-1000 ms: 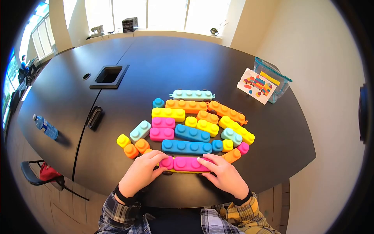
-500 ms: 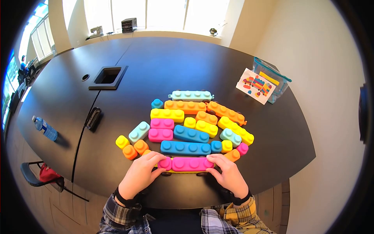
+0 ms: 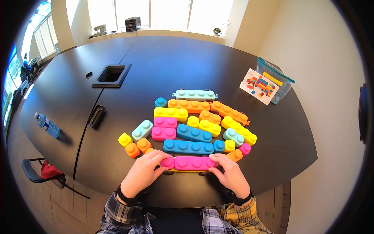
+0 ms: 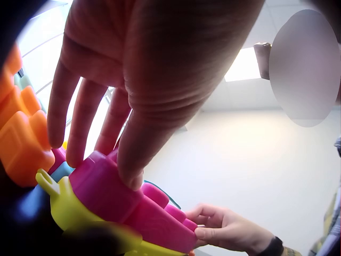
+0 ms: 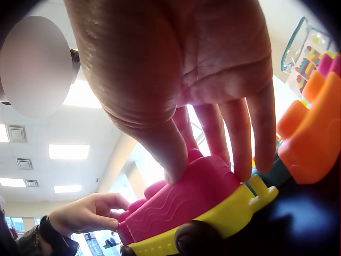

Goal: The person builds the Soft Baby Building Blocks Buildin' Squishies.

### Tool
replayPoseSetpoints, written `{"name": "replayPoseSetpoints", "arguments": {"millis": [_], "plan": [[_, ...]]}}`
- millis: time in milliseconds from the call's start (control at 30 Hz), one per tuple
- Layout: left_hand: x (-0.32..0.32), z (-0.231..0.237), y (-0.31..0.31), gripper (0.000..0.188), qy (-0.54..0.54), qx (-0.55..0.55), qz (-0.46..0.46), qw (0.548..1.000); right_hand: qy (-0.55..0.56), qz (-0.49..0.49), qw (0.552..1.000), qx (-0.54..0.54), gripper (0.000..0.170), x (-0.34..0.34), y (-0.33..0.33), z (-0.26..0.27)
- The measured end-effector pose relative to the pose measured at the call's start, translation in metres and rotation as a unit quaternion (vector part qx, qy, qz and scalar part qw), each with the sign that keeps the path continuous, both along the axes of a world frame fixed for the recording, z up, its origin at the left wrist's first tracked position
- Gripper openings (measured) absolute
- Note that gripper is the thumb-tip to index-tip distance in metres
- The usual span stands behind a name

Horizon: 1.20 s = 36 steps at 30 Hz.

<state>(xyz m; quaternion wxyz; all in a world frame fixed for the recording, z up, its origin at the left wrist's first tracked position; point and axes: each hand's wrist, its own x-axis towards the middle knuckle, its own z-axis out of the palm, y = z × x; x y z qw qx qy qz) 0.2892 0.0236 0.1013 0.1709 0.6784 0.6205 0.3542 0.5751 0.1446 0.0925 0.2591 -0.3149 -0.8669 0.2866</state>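
Observation:
A yellow wheeled base (image 5: 229, 217) lies at the table's near edge and carries two pink blocks. My left hand (image 3: 143, 171) pinches the small single-stud pink block (image 3: 168, 161) at the left end, its thumb on the near side and fingers on the far side. Beside that block sits a long pink block (image 3: 193, 163) with a wavy pattern on its side. Its right end is between the thumb and fingers of my right hand (image 3: 230, 174). Dark wheels (image 5: 196, 237) show under the base.
Just beyond the base lies a long blue block (image 3: 188, 147), with many coloured blocks around it. An orange wheeled base (image 3: 230, 113) and a light-teal one (image 3: 194, 94) lie farther back. A clear bag (image 3: 286, 86) with a picture card (image 3: 259, 86) stands right; a water bottle (image 3: 47, 125) stands left.
My right hand has slid from the top of the long pink block to its right end. The left hand has kept its grip on the small pink block.

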Motion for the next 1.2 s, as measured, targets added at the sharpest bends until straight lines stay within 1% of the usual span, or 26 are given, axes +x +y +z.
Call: {"name": "replayPoseSetpoints", "arguments": {"millis": [100, 200, 267, 333, 367, 400, 467, 500, 567, 600, 633, 700, 767, 800, 867, 900, 967, 1000, 1067, 1133, 1167, 1200], "plan": [[0.001, -0.001, 0.0, 0.031, 0.001, 0.004, -0.001, 1.0, -0.003, -0.001, 1.0, 0.007, 0.037, 0.001, 0.0, -0.001], [0.0, -0.002, 0.0, 0.035, 0.014, 0.009, 0.011, 1.0, -0.006, -0.002, 1.0, 0.022, 0.036, 0.002, 0.0, -0.003], [-0.009, -0.001, -0.001, 0.034, 0.024, 0.023, -0.019, 0.999, -0.007, 0.002, 0.999, 0.034, 0.036, 0.001, 0.0, -0.003], [-0.032, 0.001, -0.003, 0.031, 0.052, 0.06, 0.059, 0.995, -0.023, -0.006, 0.999, 0.042, 0.036, 0.0, 0.0, -0.002], [-0.044, 0.007, -0.004, 0.033, 0.018, 0.054, 0.098, 0.994, -0.022, -0.005, 0.999, 0.042, 0.036, 0.0, 0.0, -0.002], [-0.061, 0.006, -0.006, 0.037, 0.057, 0.062, 0.137, 0.987, -0.023, -0.007, 0.999, 0.045, 0.036, 0.0, -0.001, -0.002], [-0.091, 0.007, -0.005, 0.041, 0.143, 0.053, 0.142, 0.978, -0.025, -0.008, 0.999, 0.046, 0.036, 0.001, -0.002, -0.004], [-0.101, 0.001, -0.008, 0.041, 0.143, 0.052, 0.142, 0.978, -0.027, -0.007, 0.998, 0.049, 0.036, 0.001, -0.002, -0.004], [-0.118, -0.01, -0.007, 0.044, 0.195, 0.013, 0.105, 0.975, -0.027, -0.005, 0.998, 0.053, 0.035, 0.0, -0.001, -0.003], [-0.123, -0.015, -0.006, 0.044, 0.197, 0.013, 0.104, 0.975, -0.031, -0.007, 0.999, 0.038, 0.037, -0.001, -0.003, 0.0], [-0.125, -0.021, -0.005, 0.045, 0.184, 0.001, 0.103, 0.978, -0.035, -0.011, 0.999, 0.022, 0.039, -0.001, -0.004, 0.001], [-0.128, -0.024, -0.005, 0.045, 0.17, -0.013, 0.1, 0.98, -0.036, -0.01, 0.999, 0.025, 0.039, -0.001, -0.004, 0.001], [-0.129, -0.023, -0.005, 0.044, 0.143, -0.051, 0.114, 0.982, -0.038, -0.009, 0.999, 0.028, 0.039, -0.001, -0.005, 0.001], [-0.128, -0.021, -0.005, 0.044, 0.142, -0.051, 0.114, 0.982, -0.042, -0.007, 0.998, 0.034, 0.04, -0.001, -0.005, 0.001], [-0.125, -0.013, -0.005, 0.04, 0.155, -0.036, 0.157, 0.975, -0.047, -0.005, 0.998, 0.04, 0.041, -0.002, -0.005, 0.003], [-0.12, -0.009, -0.003, 0.04, 0.154, -0.036, 0.158, 0.975, -0.063, 0.001, 0.997, 0.045, 0.042, -0.003, -0.007, 0.006], [-0.099, 0.001, 0.004, 0.041, 0.032, 0.075, 0.222, 0.972, -0.079, 0.007, 0.996, 0.05, 0.043, -0.004, -0.006, 0.009], [-0.085, 0.009, 0.004, 0.041, 0.031, 0.074, 0.222, 0.972, -0.08, 0.012, 0.995, 0.052, 0.044, -0.004, -0.006, 0.008], [-0.052, 0.026, 0.005, 0.044, -0.013, 0.1, 0.144, 0.984, -0.082, 0.016, 0.995, 0.055, 0.044, -0.005, -0.006, 0.008], [-0.027, 0.028, 0.007, 0.05, 0.0, 0.114, 0.027, 0.993, -0.083, 0.011, 0.995, 0.057, 0.044, -0.006, -0.006, 0.008], [-0.014, 0.028, 0.007, 0.05, -0.021, 0.087, 0.002, 0.996, -0.085, 0.012, 0.995, 0.058, 0.044, -0.006, -0.006, 0.007], [-0.006, 0.025, 0.009, 0.049, -0.012, 0.062, -0.014, 0.998, -0.084, 0.012, 0.994, 0.07, 0.043, -0.006, -0.006, 0.006]]}}
